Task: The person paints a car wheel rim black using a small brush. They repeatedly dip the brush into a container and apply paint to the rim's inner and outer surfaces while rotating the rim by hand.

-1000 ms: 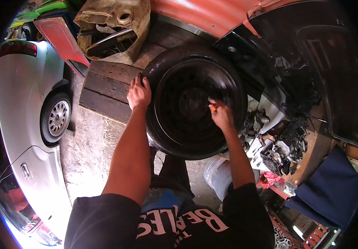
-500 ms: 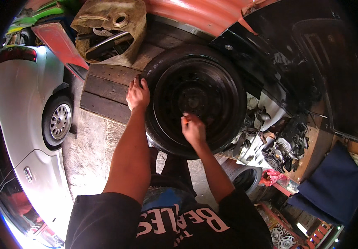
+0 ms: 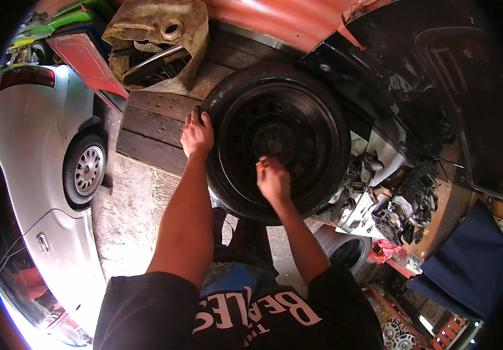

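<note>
A black tyre on a dark steel wheel [image 3: 315, 175] lies flat, partly on a wooden plank bench [image 3: 152, 131], directly before me. My left hand [image 3: 197, 135] rests against the tyre's left edge, fingers stretched out and somewhat apart, holding nothing. Over the near part of the wheel, just below its hub, my right hand [image 3: 274, 182] is closed. A small orange thing [image 3: 260, 167] shows between its thumb and fingers; its kind is too small to make out, and any part of it under the hand is hidden.
A cut-open tan plastic jerrycan [image 3: 196, 38] holds metal tools at the bench's back. To the left stands a silver car [image 3: 47, 175]. Engine parts [image 3: 406, 201] and a dark car panel [image 3: 438, 87] are on the right; another tyre [image 3: 348, 248] lies below the bench.
My right hand has shifted very slightly over the wheel, the orange thing still in it. My left hand stays at the tyre's edge. The whole view has moved a little.
</note>
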{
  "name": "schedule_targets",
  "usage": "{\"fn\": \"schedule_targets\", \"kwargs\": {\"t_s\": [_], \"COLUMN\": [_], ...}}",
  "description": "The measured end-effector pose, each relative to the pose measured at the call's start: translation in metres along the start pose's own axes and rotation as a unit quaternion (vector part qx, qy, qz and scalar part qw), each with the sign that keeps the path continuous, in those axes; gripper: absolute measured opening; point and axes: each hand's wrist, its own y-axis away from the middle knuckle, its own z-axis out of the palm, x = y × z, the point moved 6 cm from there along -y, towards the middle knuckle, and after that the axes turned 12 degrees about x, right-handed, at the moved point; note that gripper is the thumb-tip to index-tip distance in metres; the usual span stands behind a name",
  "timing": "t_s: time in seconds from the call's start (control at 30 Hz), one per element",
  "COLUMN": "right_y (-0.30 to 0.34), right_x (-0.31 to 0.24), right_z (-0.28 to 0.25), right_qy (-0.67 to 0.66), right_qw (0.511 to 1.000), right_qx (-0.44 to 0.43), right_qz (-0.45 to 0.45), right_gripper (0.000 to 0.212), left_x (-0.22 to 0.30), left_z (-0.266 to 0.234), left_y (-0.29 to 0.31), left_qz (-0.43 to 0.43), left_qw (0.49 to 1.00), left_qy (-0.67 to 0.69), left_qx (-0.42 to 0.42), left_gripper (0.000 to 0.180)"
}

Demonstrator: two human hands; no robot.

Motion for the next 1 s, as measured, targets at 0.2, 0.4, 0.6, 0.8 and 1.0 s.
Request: {"fn": "schedule_targets", "kwargs": {"t_s": [0.2,0.4,0.6,0.8,1.0], "right_y": [-0.056,-0.11,-0.008,-0.091,-0.122], "right_x": [0.019,0.058,-0.003,0.052,0.06], "right_z": [0.012,-0.025,-0.004,-0.022,0.012], "right_qy": [-0.202,-0.107,-0.039,-0.074,-0.033], "right_qw": [0.973,0.988,0.987,0.996,0.987], "right_qx": [-0.074,0.105,-0.075,0.043,0.156], "right_qz": [0.077,0.023,-0.135,0.005,-0.006], "right_gripper": [0.018,0.016,0.023,0.019,0.021], "left_x": [-0.005,-0.001,0.001,-0.006,0.002], "left_z": [0.0,0.0,-0.002,-0.001,0.002], "left_y": [-0.004,-0.001,-0.003,-0.004,-0.001], "left_qz": [-0.002,-0.006,-0.014,-0.011,-0.007], "left_qw": [1.0,1.0,1.0,1.0,1.0], "left_qy": [0.007,0.006,0.015,0.011,0.019], "left_qx": [0.003,-0.007,-0.009,0.006,-0.002], "left_gripper": [0.052,0.052,0.052,0.053,0.052]}}
